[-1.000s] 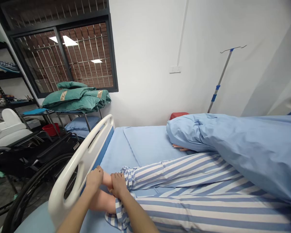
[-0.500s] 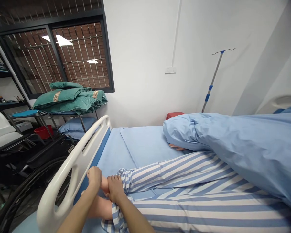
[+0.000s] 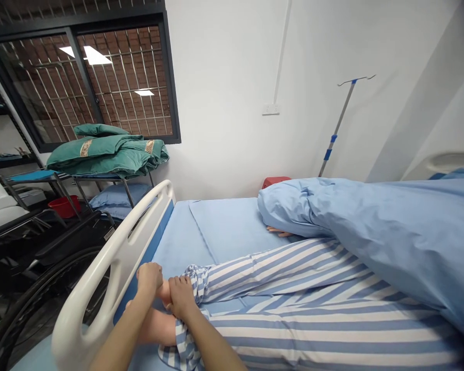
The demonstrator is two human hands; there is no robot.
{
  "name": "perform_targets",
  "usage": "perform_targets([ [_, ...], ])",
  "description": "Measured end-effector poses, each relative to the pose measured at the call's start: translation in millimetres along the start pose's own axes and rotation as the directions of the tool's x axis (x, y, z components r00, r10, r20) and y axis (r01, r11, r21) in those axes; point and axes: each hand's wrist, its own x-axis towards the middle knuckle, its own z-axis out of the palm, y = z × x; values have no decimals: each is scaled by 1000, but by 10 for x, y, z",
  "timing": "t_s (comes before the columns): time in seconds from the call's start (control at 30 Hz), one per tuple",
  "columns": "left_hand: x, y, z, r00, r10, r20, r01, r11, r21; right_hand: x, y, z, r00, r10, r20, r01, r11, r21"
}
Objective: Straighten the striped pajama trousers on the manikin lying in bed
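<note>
A figure in blue-and-white striped trousers [image 3: 286, 275] lies on the bed, its bare feet toward the footboard. My left hand [image 3: 150, 278] is closed around the toe end of the far foot, hiding most of it. Just beside it, my right hand [image 3: 181, 296] wraps the ankle [image 3: 164, 293] of that same leg, below the bunched trouser cuff [image 3: 197, 278]. The nearer lower leg [image 3: 158, 327] rests on the sheet under my forearms, its foot partly covered by my left arm. A blue quilt [image 3: 355, 211] is folded back over the upper body, with fingers [image 3: 280, 231] showing beneath its edge.
The white footboard [image 3: 112, 257] stands close to my left hand. Beyond it are a black wheelchair [image 3: 62, 247], a red bucket [image 3: 65, 206] and green folded bedding [image 3: 108, 152] on chairs. An IV pole [image 3: 338, 126] stands by the wall behind the bed.
My left hand has shifted from the top of the foot toward its toes, its fingers curling in. My right hand keeps its grip on the ankle. The view has turned slightly right.
</note>
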Motion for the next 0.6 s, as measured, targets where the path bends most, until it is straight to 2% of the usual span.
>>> perform_targets([
  [0.1,-27,-21,53,991,-77,-113,72,996,-47,8,3,6,1000,3,9,-3,1000,-3],
  [0.2,-41,-64,80,981,-173,-93,161,979,-127,5,10,19,1000,-13,-6,13,1000,-11],
  [0.27,-46,-96,87,984,-176,-40,167,971,-172,-1,14,31,1000,-18,-19,17,1000,-10],
  [0.37,-66,-133,101,987,-158,-22,151,968,-201,-4,18,40,1000,-14,-26,14,1000,-3],
  [0.6,-287,-162,57,987,-149,-64,137,977,-163,3,4,-5,1000,-17,-9,17,1000,-3],
])
